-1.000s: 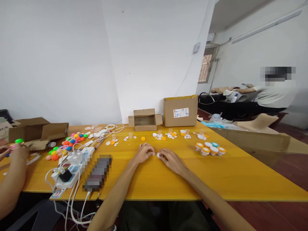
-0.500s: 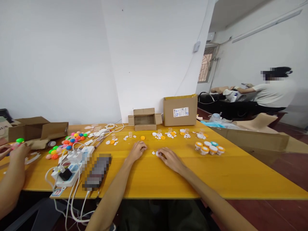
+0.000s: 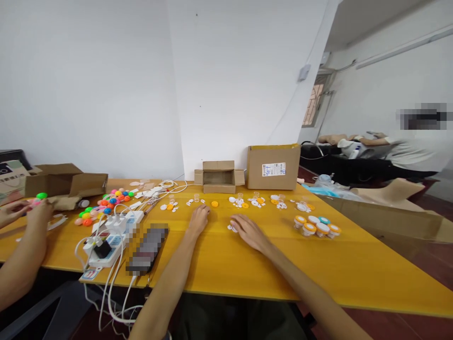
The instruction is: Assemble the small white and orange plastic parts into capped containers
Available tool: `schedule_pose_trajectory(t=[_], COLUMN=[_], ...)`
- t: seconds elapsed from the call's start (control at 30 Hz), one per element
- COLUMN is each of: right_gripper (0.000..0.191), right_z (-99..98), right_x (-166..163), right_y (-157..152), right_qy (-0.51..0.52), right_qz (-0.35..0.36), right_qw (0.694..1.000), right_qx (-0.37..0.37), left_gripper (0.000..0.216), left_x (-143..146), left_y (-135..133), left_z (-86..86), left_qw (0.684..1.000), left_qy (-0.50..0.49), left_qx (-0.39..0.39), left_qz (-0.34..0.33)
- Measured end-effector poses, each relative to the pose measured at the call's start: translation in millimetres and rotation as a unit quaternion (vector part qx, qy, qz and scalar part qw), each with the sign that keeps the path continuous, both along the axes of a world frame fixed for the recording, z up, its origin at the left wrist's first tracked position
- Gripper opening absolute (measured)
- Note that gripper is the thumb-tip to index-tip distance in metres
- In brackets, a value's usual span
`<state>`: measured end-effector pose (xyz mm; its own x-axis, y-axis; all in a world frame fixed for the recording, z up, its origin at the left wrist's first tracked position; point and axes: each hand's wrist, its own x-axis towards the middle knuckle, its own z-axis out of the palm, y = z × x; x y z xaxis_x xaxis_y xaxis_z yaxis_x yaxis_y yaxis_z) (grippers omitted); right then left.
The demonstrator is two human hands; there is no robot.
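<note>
My left hand (image 3: 198, 219) lies on the yellow table (image 3: 226, 264) with its fingers loosely bent and pointing forward; nothing shows in it. Its fingertips are just short of a yellow cap (image 3: 214, 204) and small white pieces (image 3: 193, 202). To its right, my right hand (image 3: 248, 230) rests flat with the fingers stretched left. Those fingertips touch a small white disc (image 3: 231, 228) that sits on the table.
Small white and yellow parts (image 3: 255, 201) lie in a row across the table. Several capped little jars (image 3: 316, 225) stand at the right, and two cardboard boxes (image 3: 274, 166) at the back. A power strip with cables (image 3: 106, 245), a dark flat object and coloured balls (image 3: 106, 205) are at the left, where another person's hands (image 3: 31, 212) work.
My left hand has left the white disc and moved forward and left toward the yellow cap. My right hand stayed by the disc. The view has shifted slightly.
</note>
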<state>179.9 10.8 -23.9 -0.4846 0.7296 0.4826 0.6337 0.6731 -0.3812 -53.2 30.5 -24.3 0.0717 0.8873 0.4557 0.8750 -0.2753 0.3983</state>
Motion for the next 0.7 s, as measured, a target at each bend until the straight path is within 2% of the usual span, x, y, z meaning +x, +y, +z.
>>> schedule_pose_trajectory(t=[0.23, 0.37, 0.5, 0.63, 0.7], right_gripper=[0.033, 0.030, 0.030, 0.040, 0.044], right_z=[17.9, 20.5, 20.3, 24.1, 26.5], right_x=[-33, -51, -64, -78, -83], right_y=[48, 68, 76, 78, 76], right_qy=[-0.036, -0.094, -0.139, -0.160, -0.152], right_qz=[0.022, 0.029, 0.035, 0.059, 0.075], right_qw=[0.999, 0.995, 0.990, 0.984, 0.983], right_qx=[0.013, 0.001, -0.012, -0.050, -0.065], left_gripper=[0.045, 0.045, 0.041, 0.039, 0.031], left_x=[0, 1, 2, 4, 5], left_y=[-6, -7, -6, -10, -13], left_z=[4.5, 6.5, 5.7, -0.6, -5.0], left_qw=[0.999, 0.998, 0.996, 0.988, 0.983], left_qy=[0.036, 0.051, 0.072, 0.119, 0.143], left_qx=[-0.011, -0.013, 0.008, 0.052, 0.060], left_qz=[0.013, 0.031, 0.046, 0.086, 0.098])
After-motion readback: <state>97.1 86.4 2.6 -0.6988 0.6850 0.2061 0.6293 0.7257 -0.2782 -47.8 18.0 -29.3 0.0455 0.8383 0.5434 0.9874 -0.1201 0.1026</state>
